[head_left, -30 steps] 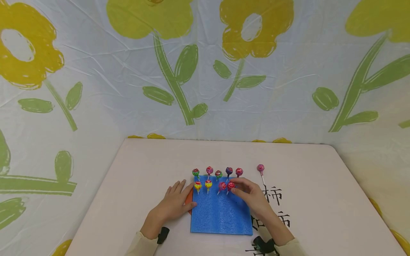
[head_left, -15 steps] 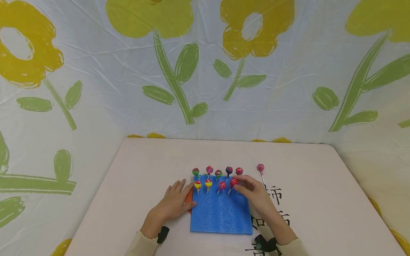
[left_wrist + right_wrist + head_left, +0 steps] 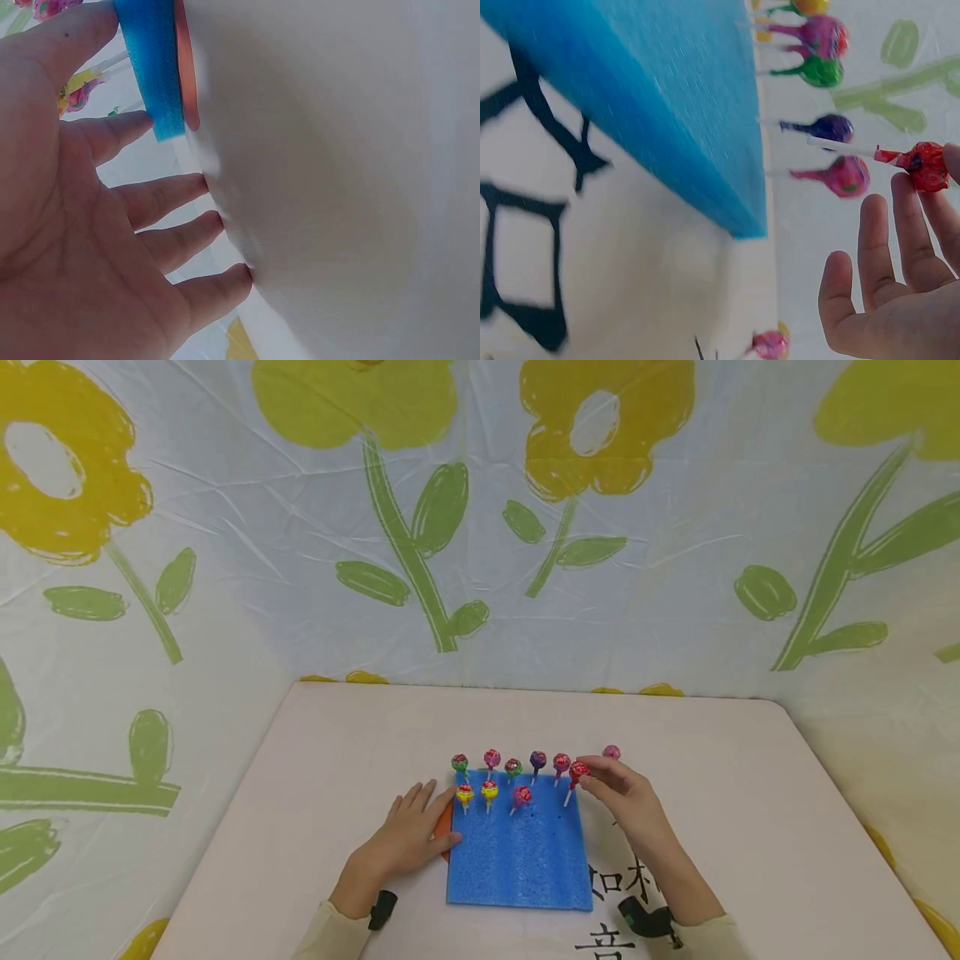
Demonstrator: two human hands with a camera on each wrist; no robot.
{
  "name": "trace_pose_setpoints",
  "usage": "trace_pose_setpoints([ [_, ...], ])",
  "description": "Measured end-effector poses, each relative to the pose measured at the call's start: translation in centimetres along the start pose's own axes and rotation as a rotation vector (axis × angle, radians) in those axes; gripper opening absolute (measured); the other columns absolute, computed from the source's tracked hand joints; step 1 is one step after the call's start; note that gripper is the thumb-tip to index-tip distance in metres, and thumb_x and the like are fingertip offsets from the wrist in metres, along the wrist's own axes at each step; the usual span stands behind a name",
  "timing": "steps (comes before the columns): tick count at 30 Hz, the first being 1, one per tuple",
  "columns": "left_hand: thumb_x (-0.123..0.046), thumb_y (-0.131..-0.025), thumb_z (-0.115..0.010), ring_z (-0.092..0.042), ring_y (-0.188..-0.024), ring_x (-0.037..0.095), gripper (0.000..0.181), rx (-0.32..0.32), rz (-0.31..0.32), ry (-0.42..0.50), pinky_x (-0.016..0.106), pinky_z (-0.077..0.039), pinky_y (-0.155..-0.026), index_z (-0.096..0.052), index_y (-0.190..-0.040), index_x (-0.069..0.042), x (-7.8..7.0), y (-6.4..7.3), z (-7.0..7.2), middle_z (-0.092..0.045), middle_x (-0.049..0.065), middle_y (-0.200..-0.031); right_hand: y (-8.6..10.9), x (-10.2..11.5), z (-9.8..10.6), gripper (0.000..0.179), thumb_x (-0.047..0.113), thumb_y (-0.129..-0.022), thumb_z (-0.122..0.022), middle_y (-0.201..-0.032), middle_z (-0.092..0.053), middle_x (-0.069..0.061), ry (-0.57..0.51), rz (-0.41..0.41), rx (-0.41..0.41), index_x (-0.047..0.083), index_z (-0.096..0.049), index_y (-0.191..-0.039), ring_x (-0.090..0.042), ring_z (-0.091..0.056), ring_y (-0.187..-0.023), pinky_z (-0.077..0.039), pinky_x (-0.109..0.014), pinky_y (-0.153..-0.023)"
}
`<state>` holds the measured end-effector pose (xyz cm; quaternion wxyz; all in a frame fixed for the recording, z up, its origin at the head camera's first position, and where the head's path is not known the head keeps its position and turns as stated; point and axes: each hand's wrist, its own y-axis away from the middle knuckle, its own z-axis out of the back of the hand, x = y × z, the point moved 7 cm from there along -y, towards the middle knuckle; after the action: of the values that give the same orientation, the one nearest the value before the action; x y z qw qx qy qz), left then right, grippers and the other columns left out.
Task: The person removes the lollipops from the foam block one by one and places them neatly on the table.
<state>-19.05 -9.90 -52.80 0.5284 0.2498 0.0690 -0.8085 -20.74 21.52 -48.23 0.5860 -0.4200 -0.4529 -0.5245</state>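
Note:
My right hand [image 3: 626, 797] pinches a red-wrapped lollipop [image 3: 928, 166] by its candy head. In the right wrist view its white stick points at the blue foam board and its end is free. Several lollipops stand upright in the blue foam board [image 3: 517, 868]: a back row with a purple one [image 3: 537, 761] and a front row with two yellow ones and a pink one [image 3: 522, 796]. My left hand [image 3: 408, 835] lies at the board's left edge with fingers spread; thumb and index finger touch the foam in the left wrist view, the other fingertips rest on the table.
An orange piece [image 3: 187, 75] shows under the board's left side. Behind my right hand a pink lollipop [image 3: 612, 751] lies on the white table [image 3: 360, 735]. Black characters [image 3: 606, 882] are on the tabletop right of the board. A flowered cloth [image 3: 285, 543] hangs around the table.
My right hand has drawn the red lollipop out of the front row and moved it right and back, over the board's right edge. Small holes show in the foam. The left hand stays put.

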Motion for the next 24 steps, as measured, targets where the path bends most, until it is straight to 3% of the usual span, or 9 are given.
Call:
trace_pose_setpoints([
  [12, -0.050, -0.098, -0.060, -0.019, -0.146, 0.047, 0.073, -0.003, 0.003, -0.003, 0.068, -0.016, -0.112, -0.035, -0.156, -0.012, 0.0, 0.0, 0.0, -0.027, 0.024, -0.159, -1.5, -0.6, 5.6, 0.047, 0.036, -0.101, -0.061, -0.125, -0.065, -0.012, 0.081, -0.021, -0.082, 0.005, -0.058, -0.137, -0.012, -0.061, -0.106, -0.049, -0.025, -0.089],
  [18, -0.048, -0.098, -0.061, -0.020, -0.145, 0.048, 0.073, -0.002, -0.003, 0.007, 0.069, -0.016, -0.112, -0.036, -0.155, -0.011, -0.3, 0.2, 0.1, -0.027, 0.025, -0.158, -2.6, -2.1, 8.5, 0.054, 0.043, -0.101, -0.058, -0.122, -0.065, -0.004, 0.133, -0.095, -0.129, 0.005, -0.056, -0.138, -0.012, -0.060, -0.103, -0.048, -0.031, -0.090],
  [24, -0.048, -0.098, -0.061, -0.021, -0.144, 0.049, 0.073, -0.008, -0.010, 0.005, 0.069, -0.017, -0.111, -0.037, -0.155, -0.010, -0.4, 0.3, 0.3, -0.028, 0.025, -0.158, -4.1, -4.0, 10.3, 0.060, 0.047, -0.100, -0.057, -0.119, -0.067, 0.001, 0.149, -0.179, -0.126, 0.002, -0.054, -0.140, -0.013, -0.062, -0.101, -0.044, -0.041, -0.091],
])
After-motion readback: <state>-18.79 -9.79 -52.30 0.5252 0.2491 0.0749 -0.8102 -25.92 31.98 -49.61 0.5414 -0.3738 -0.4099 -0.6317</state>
